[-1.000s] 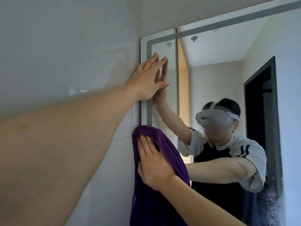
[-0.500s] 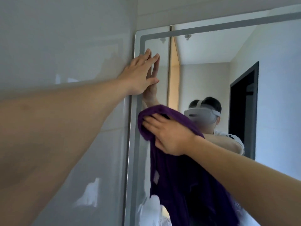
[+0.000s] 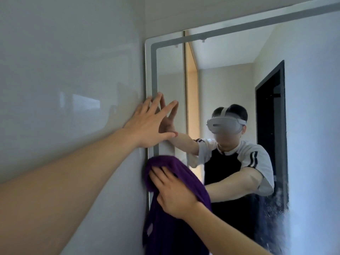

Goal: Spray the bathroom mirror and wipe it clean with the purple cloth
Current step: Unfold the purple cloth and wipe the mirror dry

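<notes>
Purple cloth (image 3: 176, 214) — soft, towel-like, hanging in a long fold down the lower left part of the mirror (image 3: 239, 85), its top bunched over the mirror's left edge. The right hand (image 3: 173, 195) lies flat on the cloth, fingers straight and slightly spread, pressing it against the glass; whether the thumb curls round any fabric cannot be told. A small pale tag shows low on the cloth.

Left hand (image 3: 150, 124) — above the cloth and apart from it, palm against the mirror's left border where it meets the glossy grey wall (image 3: 70, 85), fingers straight and fanned wide, holding nothing.

Mirror — wall-mounted, with a grey inner band; a patch of white speckled spray (image 3: 276, 218) sits at its lower right. No container is in view.
</notes>
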Tool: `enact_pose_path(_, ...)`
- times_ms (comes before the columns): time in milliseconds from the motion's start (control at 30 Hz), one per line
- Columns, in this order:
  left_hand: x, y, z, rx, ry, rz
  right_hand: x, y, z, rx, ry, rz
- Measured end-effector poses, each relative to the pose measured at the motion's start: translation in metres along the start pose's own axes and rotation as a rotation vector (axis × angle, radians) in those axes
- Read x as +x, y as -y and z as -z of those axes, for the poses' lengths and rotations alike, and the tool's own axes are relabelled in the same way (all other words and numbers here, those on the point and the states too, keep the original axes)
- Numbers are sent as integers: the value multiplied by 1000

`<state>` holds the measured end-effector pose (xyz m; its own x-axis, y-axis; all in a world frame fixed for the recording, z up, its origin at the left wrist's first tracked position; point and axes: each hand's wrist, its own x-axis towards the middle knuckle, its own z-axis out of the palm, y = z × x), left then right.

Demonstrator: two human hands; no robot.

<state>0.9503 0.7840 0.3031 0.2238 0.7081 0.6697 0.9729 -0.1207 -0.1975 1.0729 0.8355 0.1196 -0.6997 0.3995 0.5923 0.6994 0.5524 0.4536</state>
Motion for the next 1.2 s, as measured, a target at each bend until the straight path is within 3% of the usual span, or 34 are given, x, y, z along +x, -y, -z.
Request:
enact_pose_path(167,-1,5,-14,210,-32,-37,-46,11,-29,1,36,58)
enact_pose_path(433,1,5,-17,218,-65,-31,-87,-56,17,15,2,76)
enact_pose_path(700,1,3,-14,218,-58,-28,-116,-143,97,-134,-147,-382)
enact_pose_path(900,2,3,-12,227,-27,-31,-86,-106,81,-104,-241,-646)
enact_pose_path(1000,1,2,-12,226,-21,-34,-62,-78,63,-65,-234,-582)
enact_pose_path(1200,2,4,-15,237,-37,-46,-38,-16,15,42,-102,-234)
